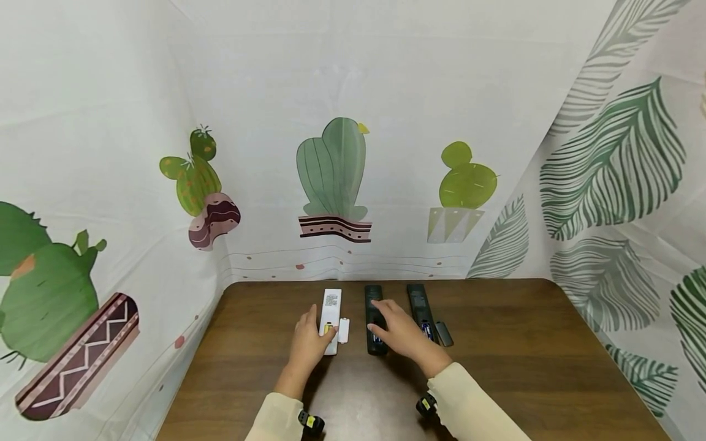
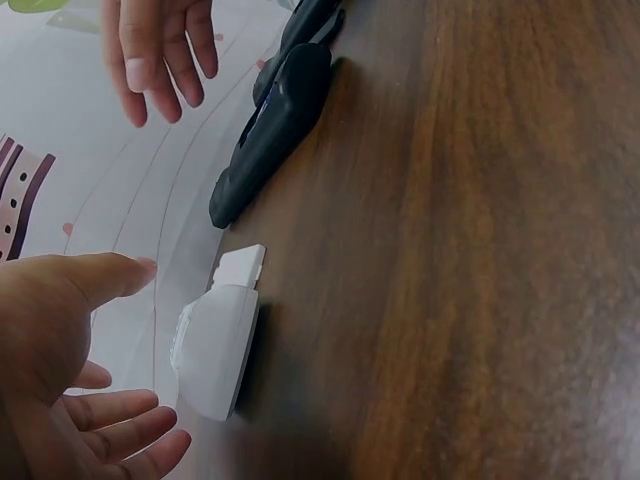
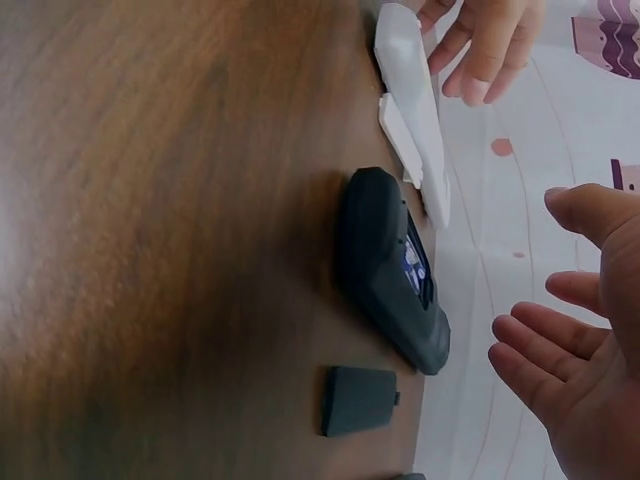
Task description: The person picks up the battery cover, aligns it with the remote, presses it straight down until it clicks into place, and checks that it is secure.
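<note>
Brown tabletop (image 1: 540, 361), white remote (image 1: 333, 311) under left grip (image 1: 309, 344), middle black remote (image 1: 372, 316) under right grip (image 1: 404, 332), both loosely spread.

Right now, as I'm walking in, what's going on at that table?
A person's left hand hovers over a white remote and their right hand over the middle, black remote; both have loose fingers and hold nothing. Another black remote lies further right on the wooden table. Both black ones have open compartments with blue batteries showing. A white cover lies beside the white remote, and a dark cover beside the rightmost one.
</note>
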{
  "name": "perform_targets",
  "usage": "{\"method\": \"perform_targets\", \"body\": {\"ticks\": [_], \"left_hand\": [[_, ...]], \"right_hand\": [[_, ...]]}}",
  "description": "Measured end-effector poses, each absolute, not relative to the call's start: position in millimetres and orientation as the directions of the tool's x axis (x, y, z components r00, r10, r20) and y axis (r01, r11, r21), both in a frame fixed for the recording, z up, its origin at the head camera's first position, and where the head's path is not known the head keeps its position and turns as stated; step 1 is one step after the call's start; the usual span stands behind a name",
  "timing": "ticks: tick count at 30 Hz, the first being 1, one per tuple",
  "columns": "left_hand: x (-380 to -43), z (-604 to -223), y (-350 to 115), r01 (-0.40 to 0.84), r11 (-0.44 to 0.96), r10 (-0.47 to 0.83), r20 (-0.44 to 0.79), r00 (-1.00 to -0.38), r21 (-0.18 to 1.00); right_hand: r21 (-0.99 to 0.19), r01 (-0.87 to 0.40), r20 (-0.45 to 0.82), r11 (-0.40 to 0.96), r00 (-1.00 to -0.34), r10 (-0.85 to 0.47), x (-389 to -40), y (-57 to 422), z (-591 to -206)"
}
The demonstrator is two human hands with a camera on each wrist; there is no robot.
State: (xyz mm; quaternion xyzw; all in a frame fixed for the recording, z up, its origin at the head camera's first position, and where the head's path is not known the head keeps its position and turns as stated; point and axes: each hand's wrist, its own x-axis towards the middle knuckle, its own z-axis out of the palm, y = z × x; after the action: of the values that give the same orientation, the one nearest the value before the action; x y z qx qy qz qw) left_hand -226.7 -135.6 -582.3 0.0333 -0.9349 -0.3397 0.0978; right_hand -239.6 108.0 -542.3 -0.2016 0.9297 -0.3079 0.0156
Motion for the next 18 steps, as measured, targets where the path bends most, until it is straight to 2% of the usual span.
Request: {"method": "perform_targets", "body": {"ticks": [18], "left_hand": [[-225, -586, -135, 0.001, 0.781, -0.133, 0.167, -0.977, 0.625]], "right_hand": [[-0.521, -0.444, 0.104, 0.729, -0.880, -0.463, -239, 88, -550]]}}
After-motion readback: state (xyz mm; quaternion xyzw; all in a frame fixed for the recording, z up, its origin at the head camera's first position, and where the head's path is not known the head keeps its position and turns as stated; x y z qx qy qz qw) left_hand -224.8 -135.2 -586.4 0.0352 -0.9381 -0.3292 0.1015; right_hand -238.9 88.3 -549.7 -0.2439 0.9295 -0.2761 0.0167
